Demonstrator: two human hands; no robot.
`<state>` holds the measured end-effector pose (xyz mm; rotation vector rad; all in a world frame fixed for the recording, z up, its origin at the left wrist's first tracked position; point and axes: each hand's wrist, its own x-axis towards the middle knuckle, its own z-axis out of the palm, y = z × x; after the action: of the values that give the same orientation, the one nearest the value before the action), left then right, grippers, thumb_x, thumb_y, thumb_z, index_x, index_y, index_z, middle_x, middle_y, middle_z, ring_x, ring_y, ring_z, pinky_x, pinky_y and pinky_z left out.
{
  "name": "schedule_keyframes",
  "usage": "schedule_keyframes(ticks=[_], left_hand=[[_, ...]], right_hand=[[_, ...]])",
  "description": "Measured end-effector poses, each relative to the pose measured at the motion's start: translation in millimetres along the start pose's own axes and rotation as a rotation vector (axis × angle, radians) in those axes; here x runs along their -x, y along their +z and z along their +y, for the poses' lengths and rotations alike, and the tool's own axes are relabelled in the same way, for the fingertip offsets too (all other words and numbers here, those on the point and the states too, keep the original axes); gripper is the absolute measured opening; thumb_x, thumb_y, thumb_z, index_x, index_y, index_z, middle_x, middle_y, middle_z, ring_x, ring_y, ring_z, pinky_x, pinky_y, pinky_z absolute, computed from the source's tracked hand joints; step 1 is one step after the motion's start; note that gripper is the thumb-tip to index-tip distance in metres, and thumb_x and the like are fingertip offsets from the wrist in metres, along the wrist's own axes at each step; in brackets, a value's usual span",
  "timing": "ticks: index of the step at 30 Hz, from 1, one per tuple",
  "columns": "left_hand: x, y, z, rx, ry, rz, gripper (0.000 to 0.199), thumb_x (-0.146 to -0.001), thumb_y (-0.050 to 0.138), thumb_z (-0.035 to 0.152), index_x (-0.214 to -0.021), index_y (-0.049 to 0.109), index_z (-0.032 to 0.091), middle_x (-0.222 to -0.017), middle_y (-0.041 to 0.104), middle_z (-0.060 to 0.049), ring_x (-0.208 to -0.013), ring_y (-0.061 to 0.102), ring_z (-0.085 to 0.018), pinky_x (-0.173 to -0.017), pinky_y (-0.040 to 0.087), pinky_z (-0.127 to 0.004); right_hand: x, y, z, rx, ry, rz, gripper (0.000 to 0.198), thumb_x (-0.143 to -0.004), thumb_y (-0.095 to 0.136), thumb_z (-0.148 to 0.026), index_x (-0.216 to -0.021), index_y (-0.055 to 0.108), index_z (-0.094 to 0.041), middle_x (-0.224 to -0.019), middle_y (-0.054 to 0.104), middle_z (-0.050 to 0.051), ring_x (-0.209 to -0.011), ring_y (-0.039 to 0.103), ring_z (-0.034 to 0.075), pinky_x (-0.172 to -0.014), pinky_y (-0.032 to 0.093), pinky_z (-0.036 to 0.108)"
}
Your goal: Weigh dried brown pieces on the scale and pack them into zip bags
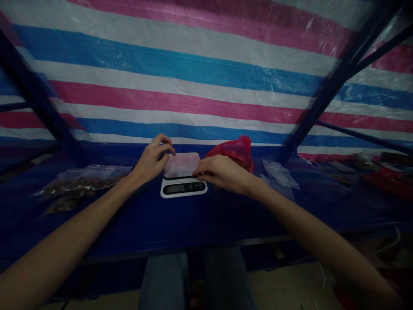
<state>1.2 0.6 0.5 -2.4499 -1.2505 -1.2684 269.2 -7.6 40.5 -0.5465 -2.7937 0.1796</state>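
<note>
A white kitchen scale [166, 193] with a dark display strip lies on the blue shelf in front of me. Its top is covered by a pale pinkish sheet or tray [182, 164]. My left hand [154, 157] is at the left edge of that pale top, fingers curved and apart, with nothing visible in them. At its front right corner, the fingers of my right hand [219, 172] are pinched together; whatever they hold is hidden. Just behind my right hand sits a red mesh bag [243, 150] with small brown pieces inside.
Several clear zip bags [87, 181] of brown pieces lie at the left. Flat clear bags [281, 173] rest to the right. Blue metal posts [322, 90] frame the shelf, and a striped plastic sheet [180, 101] hangs behind. Red material [389, 183] lies at the far right.
</note>
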Motion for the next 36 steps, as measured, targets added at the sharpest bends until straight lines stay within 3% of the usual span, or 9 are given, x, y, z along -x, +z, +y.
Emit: schedule_keyframes(ticks=[7, 10, 13, 18, 24, 29, 32, 36], left_hand=[[1, 0, 1, 0.0, 0.007, 0.007, 0.03, -0.081, 0.045, 0.0, -0.087, 0.068, 0.02, -0.107, 0.056, -0.005, -0.102, 0.058, -0.019, -0.091, 0.051, -0.04], [1, -1, 2, 0.005, 0.006, 0.004, 0.03, -0.082, 0.046, 0.0, -0.087, 0.068, 0.02, -0.107, 0.057, -0.005, -0.099, 0.058, -0.019, -0.09, 0.052, -0.04], [1, -3, 1, 0.002, -0.004, 0.006, 0.029, -0.082, 0.046, 0.001, -0.087, 0.068, 0.019, -0.108, 0.057, -0.005, -0.098, 0.058, -0.019, -0.089, 0.052, -0.039], [0, -4, 1, -0.007, -0.003, 0.002, 0.027, -0.084, 0.046, 0.005, -0.087, 0.068, 0.02, -0.107, 0.058, -0.005, -0.097, 0.059, -0.019, -0.085, 0.052, -0.036], [2, -3, 2, -0.004, -0.011, -0.028, 0.026, -0.083, 0.045, 0.009, -0.086, 0.069, 0.02, -0.108, 0.057, -0.005, -0.1, 0.06, -0.02, -0.089, 0.052, -0.039], [2, -3, 2, 0.013, -0.05, -0.017, 0.026, -0.086, 0.044, 0.013, -0.084, 0.069, 0.019, -0.106, 0.059, -0.006, -0.102, 0.06, -0.021, -0.09, 0.052, -0.039], [2, -2, 3, 0.025, -0.031, -0.03, 0.027, -0.086, 0.044, 0.012, -0.083, 0.07, 0.019, -0.105, 0.06, -0.007, -0.102, 0.061, -0.021, -0.091, 0.052, -0.039], [3, -1, 2, 0.033, -0.036, -0.044, 0.027, -0.086, 0.045, 0.011, -0.084, 0.07, 0.02, -0.107, 0.06, -0.006, -0.101, 0.062, -0.02, -0.089, 0.052, -0.037]], right_hand=[[-17, 17, -4, 0.169, -0.094, -0.221, 0.02, -0.092, 0.057, -0.005, -0.094, 0.074, -0.017, -0.09, 0.071, 0.005, -0.083, 0.064, 0.017, -0.07, 0.044, 0.028], [-14, 14, -2, 0.146, -0.133, -0.173, 0.021, -0.092, 0.057, -0.005, -0.094, 0.074, -0.017, -0.093, 0.072, 0.006, -0.09, 0.063, 0.018, -0.081, 0.047, 0.031], [-3, -4, 1, 0.117, -0.129, -0.101, 0.02, -0.091, 0.06, -0.005, -0.093, 0.075, -0.018, -0.094, 0.073, 0.006, -0.097, 0.062, 0.02, -0.09, 0.046, 0.035], [25, -42, 5, 0.011, -0.003, -0.047, 0.017, -0.089, 0.065, -0.007, -0.093, 0.076, -0.018, -0.096, 0.075, 0.005, -0.096, 0.065, 0.02, -0.087, 0.047, 0.032], [34, -36, 11, -0.057, 0.054, -0.127, 0.011, -0.087, 0.069, -0.009, -0.091, 0.076, -0.016, -0.092, 0.076, 0.005, -0.087, 0.067, 0.017, -0.08, 0.048, 0.029], [41, -45, 59, -0.09, 0.224, 0.082, 0.017, -0.09, 0.063, -0.01, -0.095, 0.078, -0.015, -0.093, 0.078, 0.006, -0.081, 0.068, 0.016, -0.075, 0.049, 0.028], [49, -43, 101, -0.084, 0.37, -0.018, 0.016, -0.086, 0.066, -0.009, -0.093, 0.079, -0.014, -0.085, 0.078, 0.006, -0.076, 0.069, 0.017, -0.073, 0.051, 0.028], [49, -10, 129, -0.03, 0.358, 0.023, 0.025, -0.09, 0.067, -0.017, -0.114, 0.076, -0.015, -0.114, 0.076, 0.012, -0.101, 0.07, 0.022, -0.093, 0.052, 0.035]])
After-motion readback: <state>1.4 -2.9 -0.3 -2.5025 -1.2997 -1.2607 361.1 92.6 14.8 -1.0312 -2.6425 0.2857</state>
